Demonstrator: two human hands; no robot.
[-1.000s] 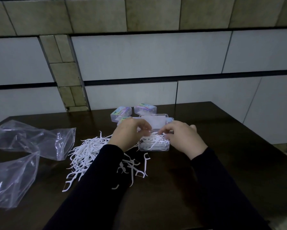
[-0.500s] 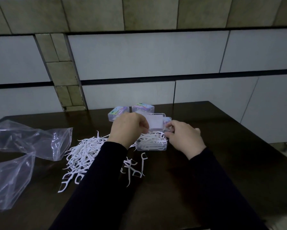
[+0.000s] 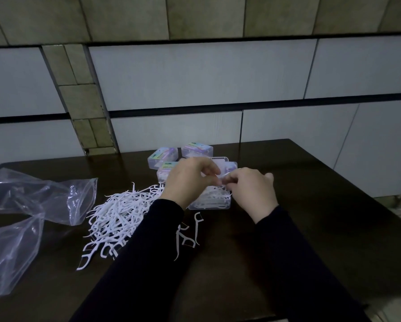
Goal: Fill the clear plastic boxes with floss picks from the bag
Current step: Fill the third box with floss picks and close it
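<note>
A clear plastic box (image 3: 210, 204) stands open mid-table, packed with white floss picks, its lid (image 3: 219, 161) raised behind it. Above the box my left hand (image 3: 190, 180) and my right hand (image 3: 253, 191) meet with curled fingertips, and both pinch a thin white floss pick (image 3: 228, 175). A loose pile of floss picks (image 3: 118, 214) lies left of the box, partly under my left sleeve. A few stray picks (image 3: 185, 238) lie in front of the box. The empty clear bag (image 3: 44, 198) lies crumpled at the far left.
Three labelled clear boxes (image 3: 162, 156) (image 3: 196, 149) (image 3: 166, 170) sit shut behind the open one, near the tiled wall. The dark wooden table (image 3: 311, 228) ends at the right, where the floor shows. A second fold of clear plastic (image 3: 9, 252) lies at the front left.
My hands rose from the picks in the box to the lid, then came together above the box on one pick. The camera tilted slightly.
</note>
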